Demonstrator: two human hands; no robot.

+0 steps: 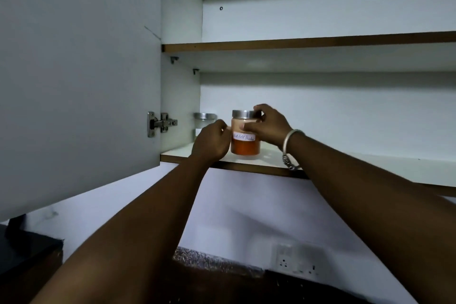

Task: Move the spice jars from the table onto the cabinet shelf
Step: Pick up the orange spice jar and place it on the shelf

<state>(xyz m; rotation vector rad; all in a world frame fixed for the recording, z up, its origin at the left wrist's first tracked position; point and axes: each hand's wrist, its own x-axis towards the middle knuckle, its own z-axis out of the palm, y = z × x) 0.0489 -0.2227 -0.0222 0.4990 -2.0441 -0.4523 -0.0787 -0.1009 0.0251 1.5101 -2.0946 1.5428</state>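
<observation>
Hands: right [267, 126] grips the jar [245, 137] by lid and side, left [212, 142] curled alongside; settle it flat on the shelf [345, 163] before letting go.

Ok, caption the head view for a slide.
Both hands, left hand and right hand, set the chilli powder jar on the lower shelf.

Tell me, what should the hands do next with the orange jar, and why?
Probably let go and pull back. The orange jar already looks to be standing upright on the lower shelf, beside another jar. The right hand wraps its lid and side, and the left hand touches its other side.
</observation>
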